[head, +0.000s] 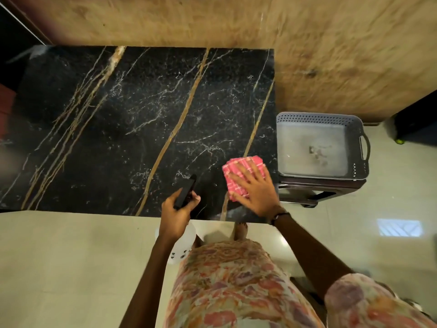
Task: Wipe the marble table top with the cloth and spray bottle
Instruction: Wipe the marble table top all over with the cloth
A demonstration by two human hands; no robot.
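Black gold-veined marble table (132, 119): right hand (256, 192) spread flat pressing pink checked cloth (238, 168) at near right corner for wiping; left hand (176, 209) clasps black-headed translucent spray bottle (185, 191), nozzle aimed over the table.

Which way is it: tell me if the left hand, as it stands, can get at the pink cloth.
Probably not. The left hand is closed around the spray bottle, so its fingers are taken, and the right hand lies flat over the pink cloth, covering most of it.
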